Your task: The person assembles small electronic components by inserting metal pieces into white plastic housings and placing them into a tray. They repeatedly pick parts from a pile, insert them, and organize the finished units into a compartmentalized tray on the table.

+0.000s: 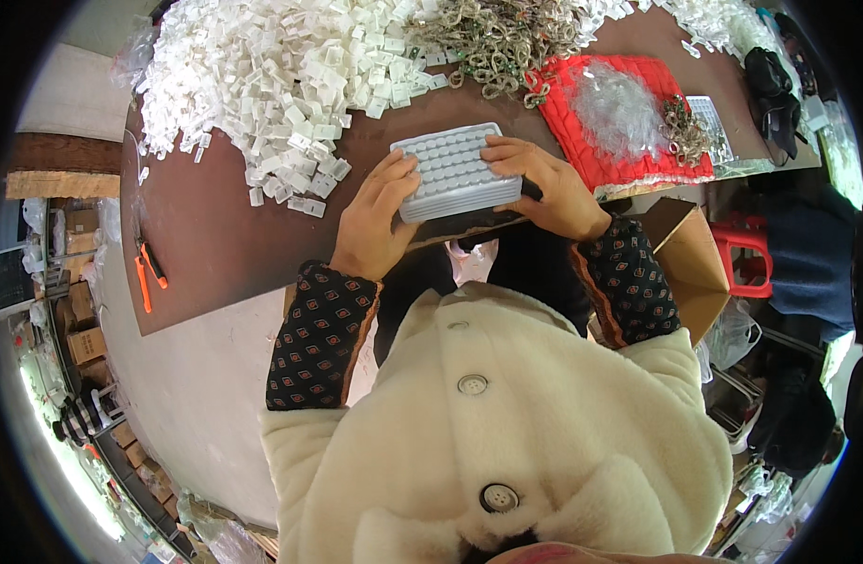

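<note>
A stack of pale grey-white plastic trays [457, 171] with rows of small bumps rests at the table's near edge, tilted slightly. My left hand [373, 209] grips its left side, fingers bent over the top rim. On the opposite side, my right hand [549, 184] holds the stack with its fingertips on the upper right corner. A small dark object [531, 189] shows beneath the right hand; its kind is unclear. Just beyond the left hand lies a large heap of clear-white plastic pieces [295, 94].
Tangled beige cord loops [497, 42] lie at the back. A red quilted cloth [568, 103] bears clear plastic bits [619, 108] and more loops. Orange-handled pliers [149, 273] lie at the left edge. A cardboard box [685, 258] and red stool [746, 254] stand at the right.
</note>
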